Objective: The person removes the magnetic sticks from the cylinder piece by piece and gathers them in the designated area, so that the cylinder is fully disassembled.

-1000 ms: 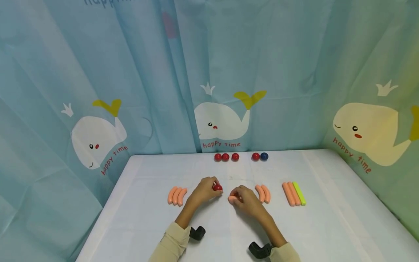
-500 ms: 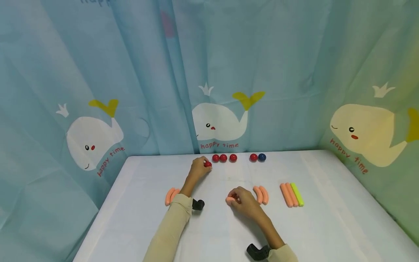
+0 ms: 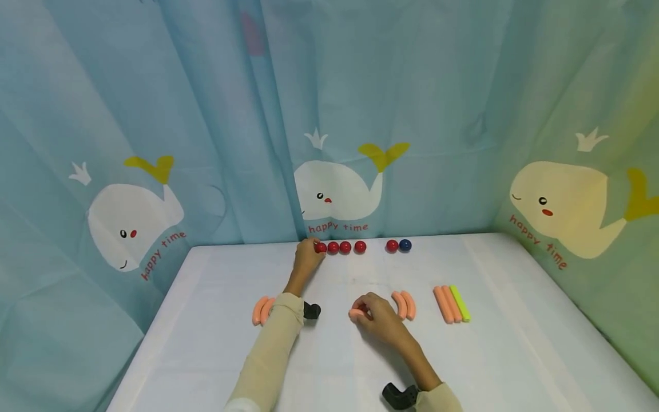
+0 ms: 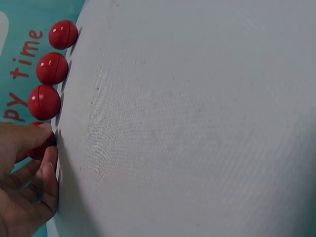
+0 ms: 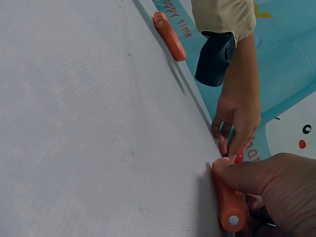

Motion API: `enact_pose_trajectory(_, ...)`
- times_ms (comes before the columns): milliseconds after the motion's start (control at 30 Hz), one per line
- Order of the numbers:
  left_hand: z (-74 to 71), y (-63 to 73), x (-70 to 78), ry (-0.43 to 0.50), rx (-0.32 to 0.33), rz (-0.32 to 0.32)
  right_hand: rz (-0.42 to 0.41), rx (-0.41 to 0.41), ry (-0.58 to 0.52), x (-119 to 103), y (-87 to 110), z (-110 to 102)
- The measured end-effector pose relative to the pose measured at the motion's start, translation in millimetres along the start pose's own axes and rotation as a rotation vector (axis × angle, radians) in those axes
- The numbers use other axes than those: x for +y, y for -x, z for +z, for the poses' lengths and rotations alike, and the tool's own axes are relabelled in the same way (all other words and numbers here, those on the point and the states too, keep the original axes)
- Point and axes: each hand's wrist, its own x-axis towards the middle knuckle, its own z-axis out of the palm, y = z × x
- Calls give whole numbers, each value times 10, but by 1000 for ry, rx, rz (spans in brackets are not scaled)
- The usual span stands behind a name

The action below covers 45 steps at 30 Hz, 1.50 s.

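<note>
At the table's back edge my left hand (image 3: 307, 257) pinches a red ball (image 3: 321, 248) between thumb and fingers, at the left end of a row of red balls (image 3: 345, 248). The left wrist view shows that held ball (image 4: 41, 148) partly covered by the fingers, close beside its neighbour (image 4: 44, 102). Nearer the front, my right hand (image 3: 380, 318) holds a toy sausage (image 3: 356, 313). In the right wrist view the thumb presses on this orange-pink sausage (image 5: 230, 205), whose end bears a pale round dot. Two curved sausages (image 3: 403, 305) lie just right of that hand.
Another red ball (image 3: 392, 246) and a blue ball (image 3: 405, 245) sit farther right along the back edge. Straight sausages (image 3: 447, 304) and a lime-green stick (image 3: 460, 303) lie at right. Curved sausages (image 3: 260, 311) at left are partly hidden by the left sleeve. A whale-print curtain (image 3: 247, 171) stands behind.
My left hand has carried the red ball from mid-table back and left to the row's end. The right hand keeps its sausage in about the same place. The head view has shifted slightly.
</note>
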Motion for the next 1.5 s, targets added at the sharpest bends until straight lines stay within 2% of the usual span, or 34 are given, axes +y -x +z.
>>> enact_pose_trajectory(433, -37, 23, -29, 54, 11, 6, 10, -8, -7, -18, 3, -1)
enact_pose_trajectory(1100, -44, 39, -20, 42, -17, -20, 11, -8, 4, -10, -1, 7)
enact_pose_trajectory(1333, -38, 56, -45, 45, -23, -26, -17, 3, 14, 10, 0, 28)
enact_pose_trajectory(1500, -36, 110, -52, 62, -17, -33, -16, 5, 19, 29, -9, 21)
